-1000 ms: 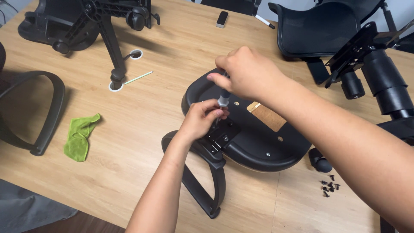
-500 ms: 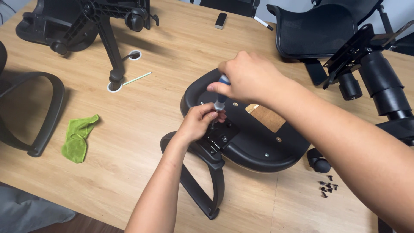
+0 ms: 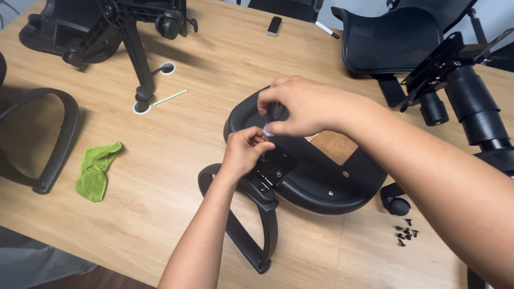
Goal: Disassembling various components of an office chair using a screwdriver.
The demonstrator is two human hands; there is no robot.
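Observation:
A black chair seat [image 3: 321, 182] lies upside down on the wooden table [image 3: 171, 160]. A black armrest loop [image 3: 251, 230] is fixed to its near-left edge by a metal bracket [image 3: 276, 168]. My left hand [image 3: 243, 150] rests on that bracket, its fingers pinched around the lower end of a screwdriver shaft. My right hand [image 3: 300, 107] is closed over the screwdriver's handle [image 3: 270, 120], which stands upright over the bracket. The tip is hidden by my fingers.
A pile of small black screws [image 3: 405, 234] lies at the right, near a caster [image 3: 396, 203]. A chair base [image 3: 123, 32] stands at the back left, a second armrest [image 3: 48, 139] and a green cloth [image 3: 96, 168] at left, a backrest and gas-lift mechanism [image 3: 455, 80] at right.
Both hands stay at the bracket. My right hand has shifted slightly on the screwdriver handle, as in turning it. The seat and armrest have not moved.

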